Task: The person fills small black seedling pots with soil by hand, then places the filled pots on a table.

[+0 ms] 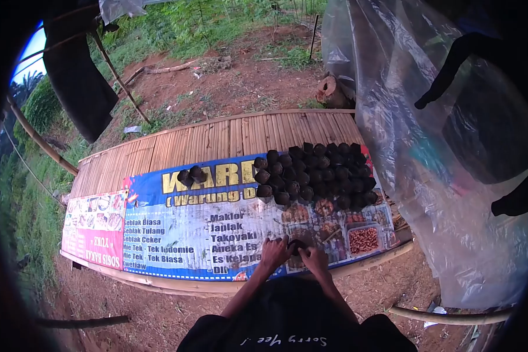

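Observation:
My left hand (274, 252) and my right hand (315, 259) are close together at the near edge of a bamboo platform. Between them is a small black seedling bag (297, 244), pinched by the fingers of both; its lower part is partly hidden. Beyond my hands stand many similar black bags (317, 176), packed upright in rows on a printed banner (158, 234). Two more black bags (191, 175) stand apart to the left on the banner's large lettering. Right of my right hand lies a clear tray (364, 239) of small reddish-brown pieces, perhaps seeds or nuts.
Bare bamboo slats (205, 141) run along the platform's far side. A clear plastic sheet (416, 135) hangs down at the right. A dark cloth (79, 76) hangs at the upper left. Behind the platform are a cut log (333, 92), soil and green plants.

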Action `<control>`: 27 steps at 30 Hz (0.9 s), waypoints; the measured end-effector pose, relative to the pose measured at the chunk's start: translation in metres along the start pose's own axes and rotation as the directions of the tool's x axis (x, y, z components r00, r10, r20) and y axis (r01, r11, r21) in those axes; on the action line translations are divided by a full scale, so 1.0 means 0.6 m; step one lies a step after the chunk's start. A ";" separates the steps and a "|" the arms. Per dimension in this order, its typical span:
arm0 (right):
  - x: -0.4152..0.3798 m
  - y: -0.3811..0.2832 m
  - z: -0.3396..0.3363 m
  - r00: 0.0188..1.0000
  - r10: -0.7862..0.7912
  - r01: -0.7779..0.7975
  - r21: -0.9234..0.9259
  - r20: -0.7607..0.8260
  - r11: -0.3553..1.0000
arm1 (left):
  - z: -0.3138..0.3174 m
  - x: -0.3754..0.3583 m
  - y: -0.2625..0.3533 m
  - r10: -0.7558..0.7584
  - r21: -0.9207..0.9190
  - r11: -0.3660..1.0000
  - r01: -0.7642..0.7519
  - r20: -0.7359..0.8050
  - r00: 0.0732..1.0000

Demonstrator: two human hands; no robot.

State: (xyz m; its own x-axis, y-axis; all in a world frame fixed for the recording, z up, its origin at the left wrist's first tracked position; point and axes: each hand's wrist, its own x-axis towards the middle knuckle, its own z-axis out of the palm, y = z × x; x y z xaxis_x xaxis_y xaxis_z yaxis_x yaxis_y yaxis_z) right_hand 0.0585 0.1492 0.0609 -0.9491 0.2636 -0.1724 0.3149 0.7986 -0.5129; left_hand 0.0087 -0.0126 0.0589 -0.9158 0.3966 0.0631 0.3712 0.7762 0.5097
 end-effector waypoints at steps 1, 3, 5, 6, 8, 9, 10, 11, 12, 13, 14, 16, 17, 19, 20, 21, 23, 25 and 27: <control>-0.005 0.007 0.006 0.999 -0.010 0.011 -0.020 0.034 1.000 | -0.002 0.001 0.001 0.012 0.043 0.999 -0.014 0.051 0.999; 0.001 0.024 0.025 0.999 -0.011 0.012 -0.015 0.042 1.000 | 0.010 0.003 -0.008 0.023 0.075 0.997 -0.029 0.078 0.997; 0.002 0.018 0.019 0.999 -0.037 0.036 -0.023 -0.020 0.999 | 0.008 0.008 -0.004 0.056 0.126 0.990 -0.068 0.101 0.993; -0.006 0.009 0.003 0.999 -0.038 0.037 -0.026 -0.006 0.999 | 0.006 0.000 0.001 0.043 0.123 0.991 -0.056 0.106 0.993; -0.006 -0.009 -0.024 1.000 -0.030 0.030 0.049 0.003 0.998 | -0.003 0.001 0.009 0.076 0.086 0.993 -0.083 0.074 0.994; -0.004 -0.009 -0.025 1.000 -0.026 0.026 0.053 0.008 0.998 | -0.013 -0.003 0.018 0.051 0.068 0.996 -0.055 0.068 0.996; -0.003 -0.005 -0.025 0.999 -0.043 0.044 0.102 -0.018 0.994 | -0.011 -0.008 0.019 0.051 0.070 0.996 -0.057 0.076 0.996; -0.005 0.000 -0.025 0.997 -0.053 0.060 0.151 -0.048 0.987 | -0.009 -0.011 0.022 0.026 0.072 0.997 -0.031 0.069 0.997; 0.003 0.015 -0.010 0.998 -0.040 0.048 0.153 -0.051 0.987 | -0.004 -0.012 0.023 0.005 0.072 0.997 -0.009 0.060 0.998; 0.013 0.037 0.019 0.996 -0.069 0.081 0.214 -0.062 0.974 | 0.003 -0.014 0.023 0.013 0.069 0.997 -0.019 0.074 0.997; 0.011 0.054 0.036 0.993 -0.095 0.111 0.273 -0.072 0.956 | 0.012 -0.017 0.020 -0.017 0.038 0.999 0.014 0.059 0.998; 0.010 0.046 0.013 0.985 -0.128 0.148 0.202 -0.112 0.968 | 0.012 -0.011 0.024 -0.039 0.010 0.999 0.039 0.061 0.997; 0.001 0.037 0.006 0.976 -0.171 0.189 0.130 -0.133 0.973 | 0.007 -0.015 0.027 -0.034 -0.022 0.999 0.035 0.037 0.999; 0.006 0.044 0.016 0.981 -0.143 0.160 0.138 -0.127 0.977 | 0.007 -0.014 0.026 -0.037 -0.053 0.998 0.038 0.024 0.999; 0.008 0.051 0.021 0.981 -0.138 0.155 0.130 -0.134 0.979 | 0.011 -0.014 0.024 -0.033 -0.051 0.998 0.036 0.044 0.998; 0.006 0.049 0.017 0.984 -0.121 0.138 0.135 -0.130 0.981 | 0.014 -0.012 0.023 -0.028 -0.028 0.999 0.030 0.067 0.997; 0.006 0.040 -0.001 0.984 -0.125 0.148 0.186 -0.130 0.971 | 0.011 -0.006 0.033 -0.020 -0.040 0.999 0.021 0.040 0.999; 0.007 0.044 0.002 0.981 -0.131 0.149 0.121 -0.145 0.982 | 0.006 -0.005 0.042 -0.049 -0.034 0.998 0.052 0.073 0.996; 0.009 0.049 0.009 0.975 -0.149 0.160 0.057 -0.164 0.985 | 0.004 -0.006 0.043 -0.049 0.009 0.999 0.049 0.078 0.996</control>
State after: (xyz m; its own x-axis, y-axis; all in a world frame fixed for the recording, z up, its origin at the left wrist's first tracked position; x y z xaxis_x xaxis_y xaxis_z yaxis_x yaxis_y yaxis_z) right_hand 0.0629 0.1710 0.0402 -0.9729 0.2265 0.0462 0.1583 0.7984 -0.5809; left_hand 0.0220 0.0071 0.0699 -0.9183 0.3949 -0.0294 0.3273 0.7988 0.5048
